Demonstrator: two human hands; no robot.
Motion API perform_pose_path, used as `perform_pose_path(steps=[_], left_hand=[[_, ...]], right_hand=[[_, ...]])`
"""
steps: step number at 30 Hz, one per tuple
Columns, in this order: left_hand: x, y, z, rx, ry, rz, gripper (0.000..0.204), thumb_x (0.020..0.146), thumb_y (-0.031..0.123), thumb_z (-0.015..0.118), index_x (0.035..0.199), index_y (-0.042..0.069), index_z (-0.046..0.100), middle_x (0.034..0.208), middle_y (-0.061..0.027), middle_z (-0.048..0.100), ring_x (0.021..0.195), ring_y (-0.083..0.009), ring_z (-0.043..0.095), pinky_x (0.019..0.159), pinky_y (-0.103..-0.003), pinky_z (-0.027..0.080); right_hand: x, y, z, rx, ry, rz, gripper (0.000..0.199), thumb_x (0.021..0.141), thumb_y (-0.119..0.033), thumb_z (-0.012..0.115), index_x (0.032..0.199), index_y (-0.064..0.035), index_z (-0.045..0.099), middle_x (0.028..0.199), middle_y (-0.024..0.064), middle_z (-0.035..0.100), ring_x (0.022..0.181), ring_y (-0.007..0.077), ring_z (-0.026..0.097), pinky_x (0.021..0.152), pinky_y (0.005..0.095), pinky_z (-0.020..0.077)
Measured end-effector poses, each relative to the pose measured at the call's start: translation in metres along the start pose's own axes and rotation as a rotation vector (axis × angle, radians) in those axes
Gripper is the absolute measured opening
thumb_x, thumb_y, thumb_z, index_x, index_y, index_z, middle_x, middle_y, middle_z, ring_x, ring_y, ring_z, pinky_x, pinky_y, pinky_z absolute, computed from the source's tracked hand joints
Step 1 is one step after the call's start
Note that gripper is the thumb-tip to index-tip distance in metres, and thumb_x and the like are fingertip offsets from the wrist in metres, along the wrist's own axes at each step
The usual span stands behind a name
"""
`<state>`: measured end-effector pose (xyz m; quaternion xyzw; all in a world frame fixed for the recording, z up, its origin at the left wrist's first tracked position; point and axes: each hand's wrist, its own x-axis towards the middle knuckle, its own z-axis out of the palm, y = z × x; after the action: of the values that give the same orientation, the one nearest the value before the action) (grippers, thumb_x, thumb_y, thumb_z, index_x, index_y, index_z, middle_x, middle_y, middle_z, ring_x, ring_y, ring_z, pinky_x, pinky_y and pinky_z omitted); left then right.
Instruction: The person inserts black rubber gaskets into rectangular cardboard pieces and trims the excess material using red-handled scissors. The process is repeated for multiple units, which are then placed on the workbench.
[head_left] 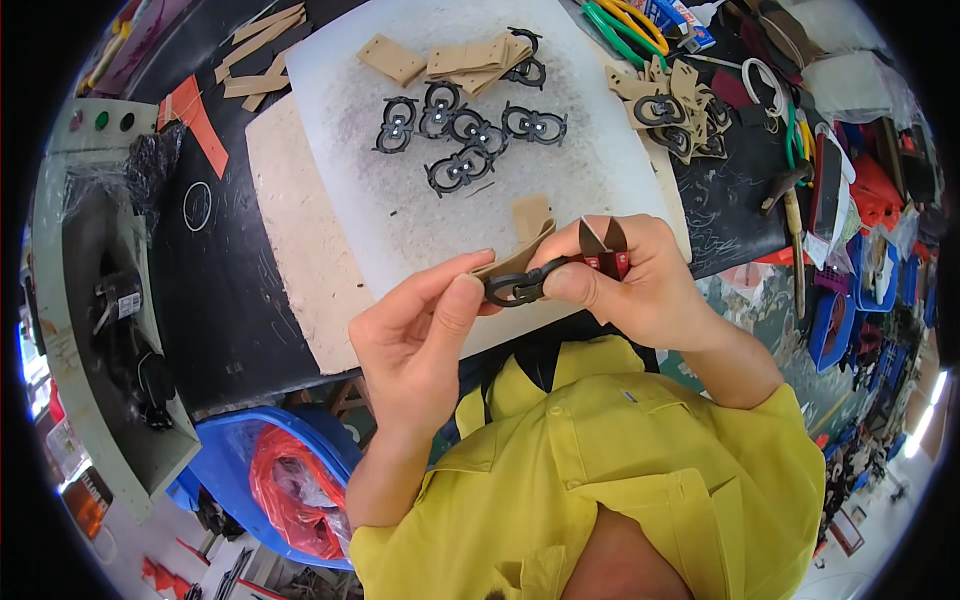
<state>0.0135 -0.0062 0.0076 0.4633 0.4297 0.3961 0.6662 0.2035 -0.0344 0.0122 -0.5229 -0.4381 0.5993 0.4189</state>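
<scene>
Left fingers pinch tan strap at 9 o'clock; right fingers hold black buckle at 3, plus snips. I'd guess soft strap, light stiff buckle: grip ends.

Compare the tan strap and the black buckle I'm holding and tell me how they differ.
The tan strap is light brown, while the black buckle is dark all over. The tan strap is a flat band; the black buckle is a rounded frame with an open middle. Both are being held, close together.
</scene>
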Motion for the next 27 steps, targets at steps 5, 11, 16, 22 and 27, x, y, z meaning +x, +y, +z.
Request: perform_pose_path(steps=[5, 11, 16, 22, 27], left_hand=[[-0.005, -0.009, 0.0, 0.047, -0.065, 0.16, 0.028, 0.076, -0.009, 0.065, 0.103, -0.005, 0.061, 0.096, -0.0118, 0.063, 0.087, -0.0149, 0.059, 0.078, -0.025, 0.047], [-0.007, -0.02, 0.003, -0.006, -0.133, 0.174, 0.033, 0.078, -0.002, 0.065, 0.11, -0.005, 0.057, 0.103, -0.0143, 0.062, 0.095, -0.0189, 0.06, 0.086, -0.03, 0.046], [-0.004, -0.006, 0.007, 0.006, -0.1, -0.157, 0.018, 0.085, 0.004, 0.06, 0.1, -0.007, 0.062, 0.089, -0.0081, 0.065, 0.082, -0.0104, 0.059, 0.075, -0.024, 0.047], [-0.01, -0.011, 0.01, -0.187, 0.026, -0.129, 0.016, 0.088, 0.005, 0.057, 0.097, -0.006, 0.063, 0.083, -0.005, 0.064, 0.072, -0.0059, 0.055, 0.067, -0.019, 0.044], [-0.013, -0.014, 0.013, -0.021, 0.006, -0.035, 0.016, 0.088, 0.005, 0.058, 0.099, -0.006, 0.062, 0.089, -0.0063, 0.065, 0.078, -0.0079, 0.059, 0.091, -0.032, 0.042]], right_hand=[[-0.005, 0.0, 0.004, 0.024, 0.07, 0.019, 0.016, 0.081, -0.004, 0.065, 0.096, -0.0027, 0.06, 0.073, -0.0036, 0.056, 0.058, -0.0003, 0.041, 0.051, 0.0168, 0.0318], [-0.015, 0.01, 0.007, 0.032, 0.12, -0.119, 0.043, 0.075, -0.002, 0.072, 0.109, -0.005, 0.046, 0.075, -0.0015, 0.06, 0.059, -0.0003, 0.048, 0.051, 0.0173, 0.0376], [-0.017, 0.011, 0.011, -0.405, 0.096, -0.384, 0.041, 0.07, -0.006, 0.076, 0.104, -0.0052, 0.053, 0.068, 0.003, 0.06, 0.053, 0.0092, 0.054, 0.049, 0.0197, 0.0417], [-0.018, 0.0, 0.013, -0.378, 0.146, -0.164, 0.02, 0.066, -0.008, 0.078, 0.079, -0.0019, 0.064, 0.066, 0.0067, 0.06, 0.051, 0.0131, 0.051, 0.047, 0.023, 0.0408], [-0.019, 0.006, 0.011, -0.468, 0.187, -0.303, 0.021, 0.068, -0.009, 0.078, 0.08, -0.0016, 0.063, 0.065, 0.0055, 0.059, 0.052, 0.0096, 0.049, 0.047, 0.0228, 0.0388]])
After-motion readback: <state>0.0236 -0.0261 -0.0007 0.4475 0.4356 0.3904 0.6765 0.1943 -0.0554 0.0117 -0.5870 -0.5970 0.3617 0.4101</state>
